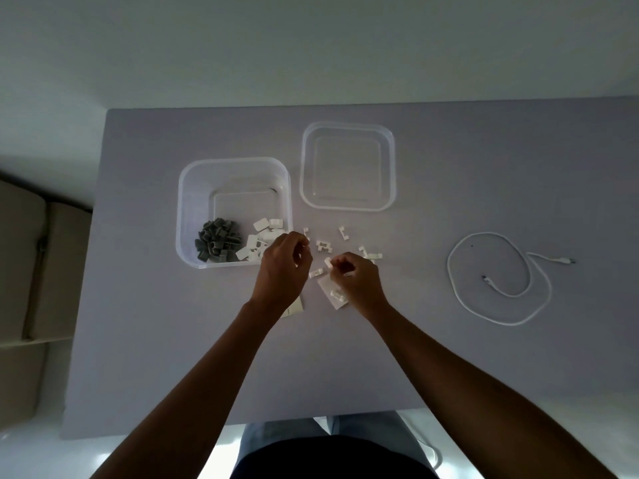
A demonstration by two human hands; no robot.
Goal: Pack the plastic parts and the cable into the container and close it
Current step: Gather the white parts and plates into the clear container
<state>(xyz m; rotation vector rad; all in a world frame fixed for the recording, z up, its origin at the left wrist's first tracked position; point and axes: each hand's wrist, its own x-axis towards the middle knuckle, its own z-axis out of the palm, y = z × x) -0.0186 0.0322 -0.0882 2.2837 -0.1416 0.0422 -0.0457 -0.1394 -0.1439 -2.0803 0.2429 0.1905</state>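
A clear plastic container (193,188) stands open on the grey table, holding a heap of grey parts (217,240) and some white parts (266,229). Several small white parts (324,246) lie loose on the table just right of it. My left hand (284,267) hovers by the container's right front corner, fingers curled around small white pieces. My right hand (356,280) pinches a white part (327,262) over the scattered pile. The clear lid (348,165) lies apart, behind the pile. A white cable (498,276) is coiled loosely at the right.
Two flat white cards lie under my hands, one (331,294) by my right wrist and one (294,309) partly hidden by my left wrist. A beige cushioned seat (31,257) sits off the table's left edge. The table's front edge is near my lap.
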